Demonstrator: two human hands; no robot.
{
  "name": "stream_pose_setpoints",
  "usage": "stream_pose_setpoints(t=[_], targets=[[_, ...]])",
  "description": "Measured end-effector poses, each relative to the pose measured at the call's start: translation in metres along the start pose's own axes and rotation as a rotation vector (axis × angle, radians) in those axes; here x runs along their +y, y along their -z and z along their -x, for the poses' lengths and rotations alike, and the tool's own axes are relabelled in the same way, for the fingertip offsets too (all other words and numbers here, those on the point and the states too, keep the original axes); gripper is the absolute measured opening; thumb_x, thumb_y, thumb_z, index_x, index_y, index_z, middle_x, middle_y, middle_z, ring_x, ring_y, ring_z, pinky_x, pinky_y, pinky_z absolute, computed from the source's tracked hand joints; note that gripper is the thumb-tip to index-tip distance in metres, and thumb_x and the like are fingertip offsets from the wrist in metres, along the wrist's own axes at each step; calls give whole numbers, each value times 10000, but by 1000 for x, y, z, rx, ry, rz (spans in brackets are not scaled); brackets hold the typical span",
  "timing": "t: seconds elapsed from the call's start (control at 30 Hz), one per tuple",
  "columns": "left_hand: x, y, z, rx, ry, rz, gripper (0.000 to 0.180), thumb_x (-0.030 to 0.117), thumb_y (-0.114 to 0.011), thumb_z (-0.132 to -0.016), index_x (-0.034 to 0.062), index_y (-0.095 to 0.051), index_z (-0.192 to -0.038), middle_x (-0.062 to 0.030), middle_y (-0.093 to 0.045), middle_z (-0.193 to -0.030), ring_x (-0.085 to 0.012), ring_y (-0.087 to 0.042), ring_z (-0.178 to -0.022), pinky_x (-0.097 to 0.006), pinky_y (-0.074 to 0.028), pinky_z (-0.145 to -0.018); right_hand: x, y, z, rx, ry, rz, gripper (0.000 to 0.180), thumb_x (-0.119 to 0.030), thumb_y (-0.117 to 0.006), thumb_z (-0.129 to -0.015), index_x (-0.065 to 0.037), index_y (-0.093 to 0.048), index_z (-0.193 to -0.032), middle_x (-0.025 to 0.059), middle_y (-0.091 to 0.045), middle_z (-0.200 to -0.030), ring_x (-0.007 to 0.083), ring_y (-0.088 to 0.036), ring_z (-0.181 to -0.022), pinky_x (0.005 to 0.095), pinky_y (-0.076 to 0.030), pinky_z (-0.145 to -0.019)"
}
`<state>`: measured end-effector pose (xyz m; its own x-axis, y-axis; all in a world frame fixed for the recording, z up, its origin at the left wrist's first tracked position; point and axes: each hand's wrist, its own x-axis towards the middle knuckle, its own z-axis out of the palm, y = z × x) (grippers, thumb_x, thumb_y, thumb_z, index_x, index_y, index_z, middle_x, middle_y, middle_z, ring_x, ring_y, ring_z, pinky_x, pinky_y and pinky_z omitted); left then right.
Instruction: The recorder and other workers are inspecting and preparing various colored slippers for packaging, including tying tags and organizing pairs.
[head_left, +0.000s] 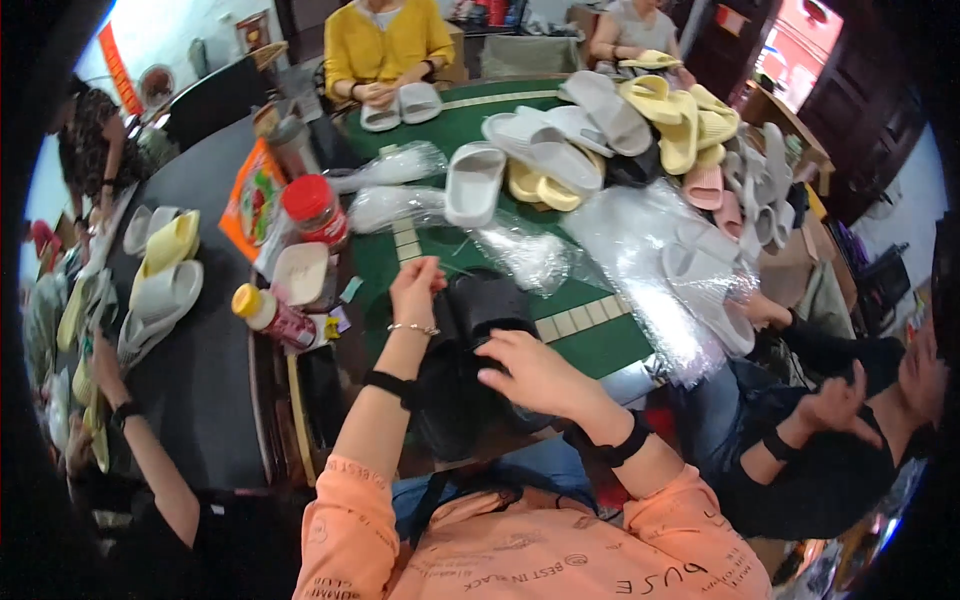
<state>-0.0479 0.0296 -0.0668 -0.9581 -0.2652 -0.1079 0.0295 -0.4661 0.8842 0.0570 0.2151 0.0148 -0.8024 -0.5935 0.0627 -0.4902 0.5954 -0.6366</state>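
Lengthwise, black slippers (490, 300) extend forward; right grip (527, 372) spread, left grip (416, 288): can't tell.

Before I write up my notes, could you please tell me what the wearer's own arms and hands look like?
The left hand and right hand are gloveless. Both short sleeves are peach-orange with dark printed lettering. A slim, pale bracelet circles the left wrist, and each forearm wears a black band.

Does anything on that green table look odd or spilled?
The heaped slides look untidy: pale gray, yellow and pink ones overlap at differing angles toward the far right. Crumpled clear plastic lies loose near the black footwear by the right hand. No spill stands out.
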Motion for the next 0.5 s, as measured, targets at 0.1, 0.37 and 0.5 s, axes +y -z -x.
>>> stream_pose_setpoints(t=[0.1,0.37,0.5], targets=[[13,-6,7,-42,-56,-193,197,144,-605,-794,-3,-592,-925,-46,-598,-756,-94,-529,-614,-210,-417,-579,2,-46,-7,-32,83,70,471,-276,-563,-785,-16,-464,-1166,322,-316,-1233,451,-301,-1154,458,-273,-969],[68,21,27,82,-556,-624,191,98,-556,-800,43,-626,-968,-37,-624,-843,-82,-532,-717,-202,-416,-653,-16,-34,-10,28,57,59,465,-234,-537,-808,73,-431,-1142,345,-374,-1142,454,-382,-1077,434,-313,-937],[110,54,74,146,-491,-550,165,62,-535,-812,47,-628,-947,-26,-600,-811,-69,-513,-702,-214,-413,-628,-32,54,-25,307,-65,196,233,-167,-563,-752,53,-550,-828,209,-542,-844,368,-503,-844,427,-397,-800]])
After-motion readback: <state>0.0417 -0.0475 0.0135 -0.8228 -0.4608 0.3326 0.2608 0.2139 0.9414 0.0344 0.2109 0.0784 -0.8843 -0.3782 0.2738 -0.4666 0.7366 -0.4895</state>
